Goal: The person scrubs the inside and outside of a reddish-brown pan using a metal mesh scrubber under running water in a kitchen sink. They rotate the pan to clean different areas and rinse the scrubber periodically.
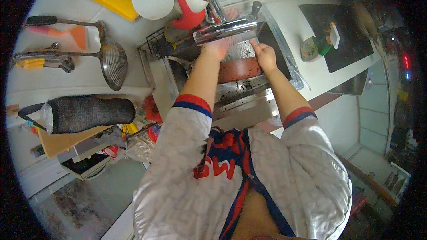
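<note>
A reddish-brown pot [240,70] is tilted in the sink, with dark bits scattered over its pale inside. Water falls into it in a wide sheet from a chrome faucet [227,31]. My right hand [266,56] grips the pot's right side near the rim. On the other side, my left hand [215,50] reaches beneath the faucet at the pot's left edge. The faucet and the water hide most of its fingers, so its hold cannot be made out. More dark bits lie on the metal sink's front edge [242,88].
A spray bottle [315,48] stands on the right counter beside a black cooktop [337,33]. Above the faucet hang a red ladle [188,16] and a white spoon [151,0]. A skimmer [114,66] hangs at left. A black wire rack [156,43] sits left of the sink.
</note>
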The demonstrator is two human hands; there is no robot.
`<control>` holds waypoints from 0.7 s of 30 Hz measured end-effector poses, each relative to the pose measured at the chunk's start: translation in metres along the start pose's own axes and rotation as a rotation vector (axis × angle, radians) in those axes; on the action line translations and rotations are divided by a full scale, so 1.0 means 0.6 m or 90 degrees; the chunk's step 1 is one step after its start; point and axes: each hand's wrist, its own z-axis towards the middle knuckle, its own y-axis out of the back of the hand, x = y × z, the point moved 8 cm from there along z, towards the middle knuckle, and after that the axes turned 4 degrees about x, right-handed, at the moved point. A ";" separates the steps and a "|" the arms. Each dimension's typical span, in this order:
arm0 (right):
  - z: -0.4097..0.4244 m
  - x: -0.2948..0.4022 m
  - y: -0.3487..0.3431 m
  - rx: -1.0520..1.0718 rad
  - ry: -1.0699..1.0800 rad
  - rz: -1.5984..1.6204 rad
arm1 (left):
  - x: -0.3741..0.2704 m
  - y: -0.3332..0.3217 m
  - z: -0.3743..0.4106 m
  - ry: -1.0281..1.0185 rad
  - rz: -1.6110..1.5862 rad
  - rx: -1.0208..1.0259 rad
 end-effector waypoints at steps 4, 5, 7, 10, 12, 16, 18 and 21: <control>0.030 -0.046 -0.002 0.002 -0.074 0.052 | -0.041 0.064 -0.093 0.106 0.795 -0.016; 0.038 -0.052 -0.005 0.003 -0.080 0.068 | -0.037 0.088 -0.113 0.190 0.810 0.001; 0.061 -0.078 -0.018 0.039 -0.114 0.115 | -0.041 0.136 -0.143 0.236 0.854 0.017; 0.069 -0.057 -0.026 0.037 -0.095 0.079 | -0.036 0.160 -0.163 0.282 0.794 -0.036; 0.089 -0.077 -0.032 0.040 -0.078 0.012 | -0.032 0.161 -0.167 0.256 0.746 -0.091; 0.106 -0.081 -0.033 0.051 -0.051 -0.013 | -0.011 0.162 -0.182 0.226 0.673 -0.204; 0.092 -0.112 -0.005 0.008 -0.023 -0.096 | 0.008 0.160 -0.182 0.227 0.619 -0.227; 0.053 -0.184 0.004 0.067 -0.093 -0.171 | 0.030 0.175 -0.165 0.186 0.549 -0.244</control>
